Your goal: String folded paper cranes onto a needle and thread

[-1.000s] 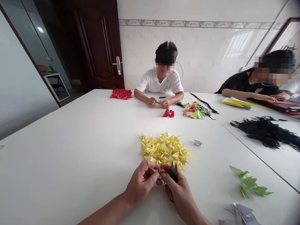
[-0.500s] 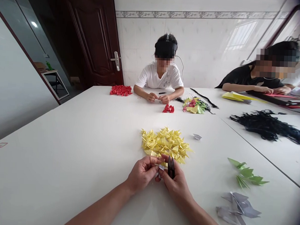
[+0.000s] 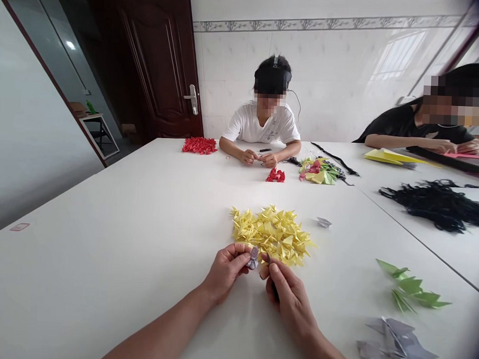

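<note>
"Hands first: what are they gripping?"

"The left hand (image 3: 225, 271) pinches one small gray folded paper (image 3: 253, 258) between thumb and fingers, just short of the yellow pile (image 3: 288, 242). The right hand (image 3: 292, 295) is closed around one pair of dark snips (image 3: 268, 258), mostly hidden, just beside that paper."

"Any writing on it?"

"Tiny marks, too small to read."

"And around them?"

"Gray paper cranes (image 3: 410, 343) overlap by the right forearm; I can't count them. Green paper cranes (image 3: 411, 285) lie just beyond, also overlapping. The yellow one holds dozens, too tangled to number. Far left, one red-outlined label (image 3: 20, 227) sits on the white table (image 3: 140, 275), illegible."

"Farther off?"

"One lone gray paper (image 3: 324, 222), one heap of black cords (image 3: 437, 204), one small red cluster (image 3: 275, 175), one mixed-color pile (image 3: 319, 172), one larger red pile (image 3: 199, 145)."

"People?"

"Two clearly: a person in a white shirt (image 3: 261, 125), chest print unreadable, and a person in a black shirt (image 3: 396, 123) at right. Behind, one dark brown door (image 3: 157, 65)."
</note>
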`<state>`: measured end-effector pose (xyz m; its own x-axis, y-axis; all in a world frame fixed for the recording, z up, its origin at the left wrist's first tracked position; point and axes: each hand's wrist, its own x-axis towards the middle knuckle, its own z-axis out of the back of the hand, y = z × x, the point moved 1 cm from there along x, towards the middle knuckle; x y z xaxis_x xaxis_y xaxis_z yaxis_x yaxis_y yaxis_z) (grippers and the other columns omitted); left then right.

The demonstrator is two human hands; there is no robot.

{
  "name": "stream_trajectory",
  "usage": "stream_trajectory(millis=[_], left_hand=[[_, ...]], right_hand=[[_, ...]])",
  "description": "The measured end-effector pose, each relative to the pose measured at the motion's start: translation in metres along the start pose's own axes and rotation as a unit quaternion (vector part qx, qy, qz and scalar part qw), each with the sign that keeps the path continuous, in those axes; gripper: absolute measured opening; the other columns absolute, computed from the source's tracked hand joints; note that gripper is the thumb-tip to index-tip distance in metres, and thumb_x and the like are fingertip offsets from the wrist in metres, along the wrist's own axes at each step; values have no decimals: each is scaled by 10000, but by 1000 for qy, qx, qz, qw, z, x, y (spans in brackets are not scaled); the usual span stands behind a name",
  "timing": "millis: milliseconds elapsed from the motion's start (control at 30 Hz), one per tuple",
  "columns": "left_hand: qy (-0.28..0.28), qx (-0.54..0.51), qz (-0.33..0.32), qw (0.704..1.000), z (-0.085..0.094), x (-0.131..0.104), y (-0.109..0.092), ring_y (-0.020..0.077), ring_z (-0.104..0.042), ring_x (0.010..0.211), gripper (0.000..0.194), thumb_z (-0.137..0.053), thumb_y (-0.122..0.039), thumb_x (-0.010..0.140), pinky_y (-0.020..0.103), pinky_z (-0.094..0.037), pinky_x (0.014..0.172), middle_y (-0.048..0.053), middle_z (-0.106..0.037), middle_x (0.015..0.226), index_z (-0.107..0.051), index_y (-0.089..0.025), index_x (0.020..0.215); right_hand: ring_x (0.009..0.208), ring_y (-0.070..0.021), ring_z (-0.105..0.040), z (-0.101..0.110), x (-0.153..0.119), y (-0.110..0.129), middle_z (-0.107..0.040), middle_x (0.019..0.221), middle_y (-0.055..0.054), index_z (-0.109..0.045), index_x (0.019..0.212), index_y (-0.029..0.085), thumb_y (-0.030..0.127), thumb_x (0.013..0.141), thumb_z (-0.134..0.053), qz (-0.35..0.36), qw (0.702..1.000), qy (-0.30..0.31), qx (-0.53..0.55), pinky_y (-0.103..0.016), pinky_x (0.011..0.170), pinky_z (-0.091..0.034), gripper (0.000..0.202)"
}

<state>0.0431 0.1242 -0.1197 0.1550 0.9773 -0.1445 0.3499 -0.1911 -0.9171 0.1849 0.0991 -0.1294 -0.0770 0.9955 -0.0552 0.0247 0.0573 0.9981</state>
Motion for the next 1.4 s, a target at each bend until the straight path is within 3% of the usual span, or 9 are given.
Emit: stream_trajectory(millis=[333, 433, 533, 667, 767, 867, 1133, 1400], left_hand=[[-32, -19, -2, 999, 1, 0, 2, 89, -511, 609, 205, -728, -299, 662, 220, -389, 607, 3, -607, 674, -641, -141, 759], [-50, -25, -10, 998, 0, -1, 2, 88, -518, 601, 221, -744, -298, 640, 223, -399, 610, 1, -619, 667, -632, -140, 747], [-51, -28, -17, 998, 0, -1, 1, 80, -514, 599, 209, -739, -286, 646, 216, -401, 606, -6, -619, 661, -626, -142, 747], [-53, -14, -19, 998, 1, -1, 3, 78, -508, 592, 209, -733, -280, 654, 214, -397, 589, -11, -600, 649, -623, -144, 769], [-62, -18, -19, 998, 3, 0, 5, 88, -519, 596, 231, -748, -281, 630, 231, -414, 603, -17, -582, 642, -624, -149, 774], [-58, -20, -15, 998, 3, 1, 4, 100, -535, 609, 221, -739, -278, 636, 249, -426, 624, -12, -590, 653, -621, -154, 776], [-10, -27, -5, 1000, 2, -2, -1, 122, -554, 705, 172, -640, -150, 633, 251, -419, 673, 22, -628, 774, -631, -156, 805], [-4, -22, 1, 1000, 2, -2, -1, 121, -544, 684, 158, -638, -164, 638, 243, -411, 663, 16, -617, 735, -622, -155, 796]], right_hand=[[535, -123, -509, 1, -1, -12, -627, 719, -40, -621, 1077, 166, 527, 807, -529, 44, 998, 6, -41, -235, 472, -432, 460], [727, -203, -619, 5, 1, -11, -686, 848, -82, -637, 1053, 170, 491, 806, -550, 85, 991, -6, -107, -291, 628, -505, 414], [889, -249, -633, 7, 3, -8, -697, 981, -97, -646, 1043, 177, 443, 817, -553, 120, 978, -8, -169, -328, 768, -504, 362], [875, -233, -643, 4, 3, -6, -699, 970, -89, -655, 1035, 183, 394, 841, -526, 156, 964, 27, -215, -296, 751, -511, 314], [843, -233, -643, 1, 2, -8, -703, 890, -83, -673, 984, 190, 389, 838, -526, 179, 959, 8, -218, -290, 720, -516, 287], [841, -243, -639, 1, 3, -10, -700, 864, -85, -675, 975, 194, 393, 835, -526, 179, 961, -6, -213, -298, 709, -516, 286], [839, -229, -641, 4, 4, -5, -699, 923, -97, -647, 1036, 156, 351, 857, -496, 168, 955, 32, -243, -292, 726, -502, 304], [857, -222, -631, 3, 4, -4, -694, 923, -71, -644, 1006, 195, 332, 878, -467, 167, 952, 46, -252, -286, 719, -488, 259]])
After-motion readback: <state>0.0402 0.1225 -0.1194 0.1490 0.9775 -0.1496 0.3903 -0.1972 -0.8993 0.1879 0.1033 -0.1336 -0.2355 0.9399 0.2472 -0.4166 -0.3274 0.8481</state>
